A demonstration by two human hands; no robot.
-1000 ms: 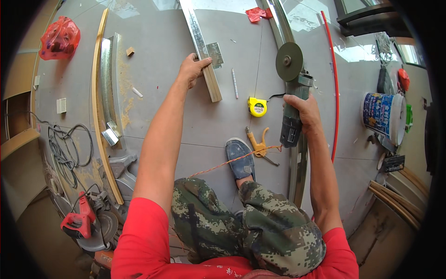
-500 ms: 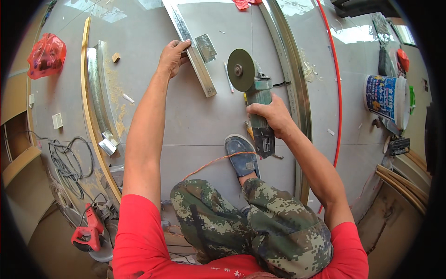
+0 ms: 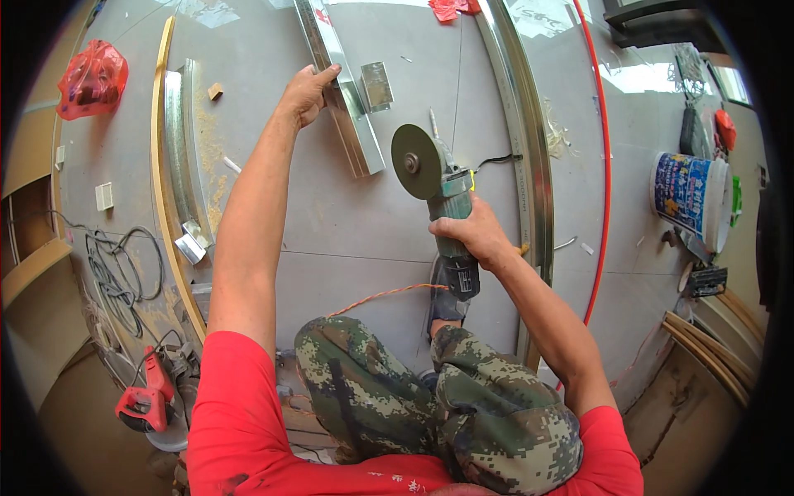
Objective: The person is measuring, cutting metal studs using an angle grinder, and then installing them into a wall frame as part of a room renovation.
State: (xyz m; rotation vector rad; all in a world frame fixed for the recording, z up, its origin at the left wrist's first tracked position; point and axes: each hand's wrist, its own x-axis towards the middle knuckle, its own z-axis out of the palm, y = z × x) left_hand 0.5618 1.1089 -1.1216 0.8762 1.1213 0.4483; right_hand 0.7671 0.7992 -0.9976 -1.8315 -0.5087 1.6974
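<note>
My left hand (image 3: 308, 93) is closed around the edge of a long shiny metal channel (image 3: 351, 124), its thumb on top. The channel slants from the upper edge of the view toward the middle. Just right of it a short cut metal piece (image 3: 376, 86) lies on the floor. My right hand (image 3: 475, 231) grips the green body of an angle grinder (image 3: 452, 217). The grinder's round disc (image 3: 418, 161) points away from me, right of the channel's near end and apart from it. A twisted orange cord (image 3: 385, 296) runs from the grinder's rear toward my knee.
Long metal channels (image 3: 538, 174) lie to my right, beside a red hose (image 3: 605, 174). At the left are a wooden strip (image 3: 159, 124), another metal channel (image 3: 175, 124), a red bag (image 3: 93, 78), a coiled cable (image 3: 124, 269) and a red power tool (image 3: 149, 397). A bucket (image 3: 686, 194) stands far right.
The grinder has come nearer to me and slightly left. The channel in my left hand has rolled, showing more of its side face. The whole view has shifted a little.
</note>
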